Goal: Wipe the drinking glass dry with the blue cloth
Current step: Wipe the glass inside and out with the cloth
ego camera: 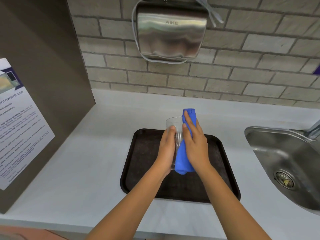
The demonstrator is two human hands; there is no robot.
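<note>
The steel hand dryer on the brick wall reads "AIKE"; a notice far left reads "microwave use". The left hand has its grip wrapped around the drinking glass, and the right hand presses the blue cloth against it. Beneath them a dark tray lies on the pale surface, a steel sink to the right.

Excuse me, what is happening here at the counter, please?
A person is drying a drinking glass above a dark tray on a white counter. The left hand grips the clear glass, and the right hand presses a blue cloth against its outer side. The cloth is bunched along the glass and sticks out past the fingers at both ends. A steel sink lies to the right, and a metal hand dryer hangs on the brick wall.
</note>
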